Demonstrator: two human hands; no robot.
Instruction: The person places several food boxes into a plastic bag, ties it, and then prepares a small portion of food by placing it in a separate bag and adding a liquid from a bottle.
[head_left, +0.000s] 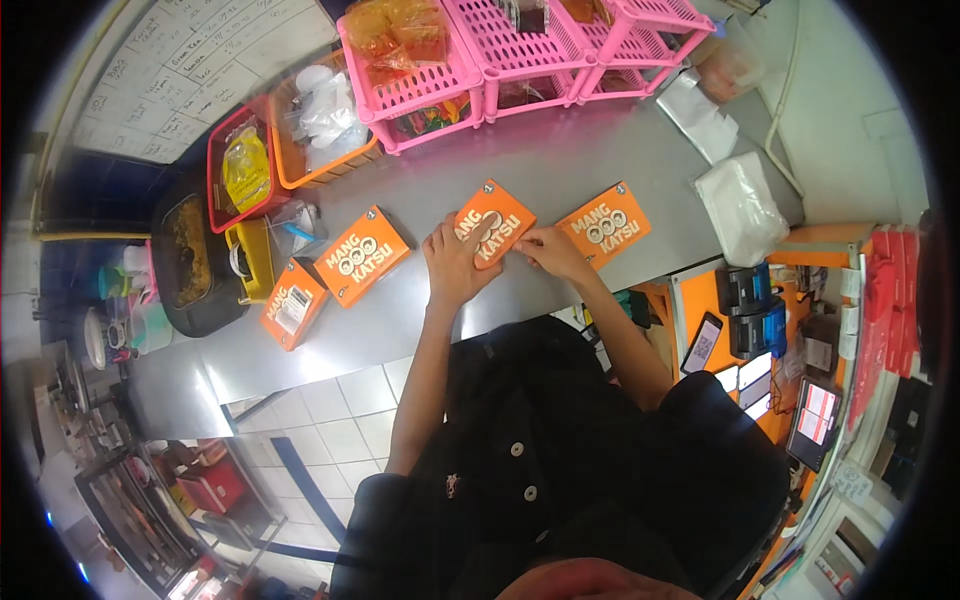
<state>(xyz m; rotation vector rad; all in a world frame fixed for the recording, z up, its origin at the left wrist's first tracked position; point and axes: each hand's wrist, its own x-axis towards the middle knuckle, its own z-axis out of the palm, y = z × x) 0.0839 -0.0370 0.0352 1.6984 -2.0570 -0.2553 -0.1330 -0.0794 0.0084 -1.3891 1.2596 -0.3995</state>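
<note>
Half-open left hand [456, 268] is holding an orange cardboard box [512, 226] near grey metal surface [410, 180] front edge; curled right hand [556, 254] is touching, grip unclear.

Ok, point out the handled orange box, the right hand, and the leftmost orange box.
Handled orange box [508, 227]: head view, on its printed upward face.
Right hand [556, 251]: head view, on the back of the hand.
Leftmost orange box [294, 308]: head view, on its upward face, around the white label.

The left hand [457, 272] lies on an orange box [512, 222]. The right hand [555, 253] touches its side. Three similar boxes [606, 226] lie nearby.
</note>
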